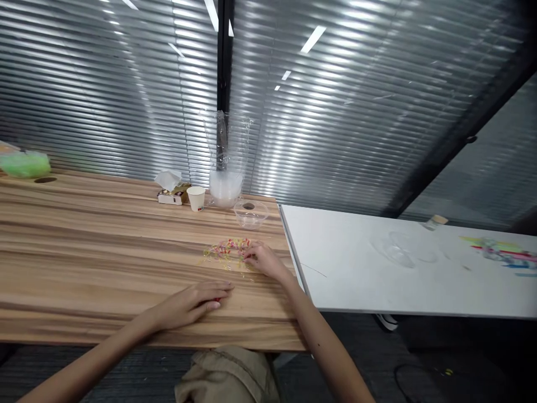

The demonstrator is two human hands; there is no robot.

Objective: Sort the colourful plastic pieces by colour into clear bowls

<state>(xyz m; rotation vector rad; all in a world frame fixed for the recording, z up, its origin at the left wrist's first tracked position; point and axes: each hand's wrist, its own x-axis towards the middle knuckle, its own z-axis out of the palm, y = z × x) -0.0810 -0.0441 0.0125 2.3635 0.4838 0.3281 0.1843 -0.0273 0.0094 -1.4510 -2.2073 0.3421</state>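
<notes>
On the wooden table lies a loose pile of small colourful pieces, mostly red, pink and yellow. My right hand is at the pile's right edge, fingertips pinched together at the pieces; what they hold is too small to name. Nearer the front edge, my left hand rests on the table with its fingers extended. A small red item shows between its thumb and index finger. Behind the pile stands a clear plastic bowl, in which no contents are visible.
A paper cup, a tissue box and a plastic bag of bowls stand at the back. A green bundle is far left. The white table on the right holds clear lids and coloured strips.
</notes>
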